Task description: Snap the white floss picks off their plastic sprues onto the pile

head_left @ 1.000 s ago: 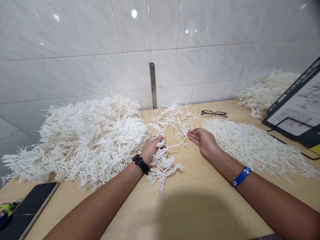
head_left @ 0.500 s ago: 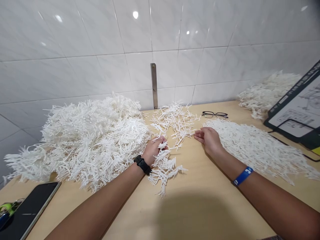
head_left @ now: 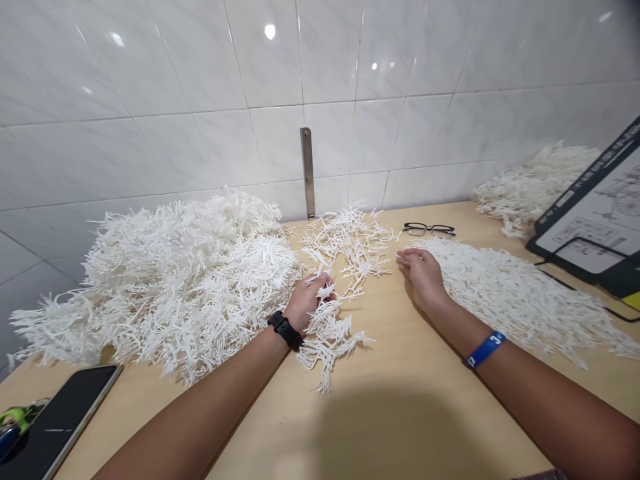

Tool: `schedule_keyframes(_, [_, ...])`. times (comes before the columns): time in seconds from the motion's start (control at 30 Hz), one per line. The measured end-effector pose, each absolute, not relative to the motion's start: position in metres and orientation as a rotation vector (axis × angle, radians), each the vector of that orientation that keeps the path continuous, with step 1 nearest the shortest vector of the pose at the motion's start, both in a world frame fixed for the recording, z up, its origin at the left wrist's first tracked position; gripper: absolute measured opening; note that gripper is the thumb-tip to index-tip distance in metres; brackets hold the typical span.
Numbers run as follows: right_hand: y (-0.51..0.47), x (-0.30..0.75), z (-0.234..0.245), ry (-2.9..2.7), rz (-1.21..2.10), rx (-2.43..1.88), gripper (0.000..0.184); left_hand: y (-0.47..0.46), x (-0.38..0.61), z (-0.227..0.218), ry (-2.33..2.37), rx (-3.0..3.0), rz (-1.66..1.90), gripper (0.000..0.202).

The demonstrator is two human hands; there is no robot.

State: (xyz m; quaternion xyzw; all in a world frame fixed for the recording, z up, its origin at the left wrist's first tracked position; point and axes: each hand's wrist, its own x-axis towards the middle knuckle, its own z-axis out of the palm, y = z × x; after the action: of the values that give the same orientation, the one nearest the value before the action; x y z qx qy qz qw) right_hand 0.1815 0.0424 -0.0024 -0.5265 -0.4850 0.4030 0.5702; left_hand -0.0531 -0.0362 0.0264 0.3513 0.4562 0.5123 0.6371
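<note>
My left hand (head_left: 306, 300) is closed round a bunch of white branched plastic sprigs (head_left: 327, 333) that fans out toward me over the wooden table (head_left: 400, 413). It rests at the edge of a big heap of the same white sprigs (head_left: 175, 273). My right hand (head_left: 423, 275) lies palm down with its fingers curled against the near end of a flatter layer of white sprigs (head_left: 510, 293); what those fingers hold, if anything, is hidden. A small loose scatter of sprigs (head_left: 350, 240) lies between the two hands, toward the wall.
Black-framed glasses (head_left: 429, 229) lie by the tiled wall. A dark phone (head_left: 60, 420) sits at the near left corner. A black board with printed sheets (head_left: 595, 213) leans at the right, behind it another white pile (head_left: 530, 183). A metal bracket (head_left: 307, 170) is fixed to the wall.
My right hand has moved right, away from the loose sprigs in the middle, onto the edge of the flat layer. My left hand has kept its bunch and barely moved.
</note>
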Motion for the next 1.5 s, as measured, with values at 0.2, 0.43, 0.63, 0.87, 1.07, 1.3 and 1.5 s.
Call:
schedule_keyframes(0.2, [0.038,0.173,0.000,-1.143,0.944,-1.268,0.020,-0.036,-0.052,0.025,1.040,0.837,1.189,0.036])
schedule_keyframes(0.43, [0.021,0.148,-0.002,-1.224,1.218,-1.171,0.022,-0.037,-0.050,0.023,1.042,0.865,1.180,0.039])
schedule_keyframes(0.63, [0.011,0.137,-0.006,-1.503,1.270,-1.076,0.032,-0.037,-0.049,0.022,1.054,0.876,1.172,0.041])
schedule_keyframes(0.87, [0.009,0.144,-0.001,-1.520,1.020,-1.181,0.018,-0.035,-0.049,0.019,1.025,0.919,1.186,0.040])
schedule_keyframes(1.07, [-0.008,0.138,0.014,-1.639,1.059,-1.038,0.018,-0.036,-0.049,0.017,1.030,1.013,1.171,0.038])
schedule_keyframes(1.3, [-0.018,0.131,0.012,-1.877,1.283,-0.891,0.038,-0.038,-0.051,0.015,1.087,1.284,1.078,0.040])
schedule_keyframes(1.5, [-0.017,0.132,0.006,-2.001,1.385,-0.854,0.039,-0.037,-0.049,0.013,1.013,1.292,1.102,0.036])
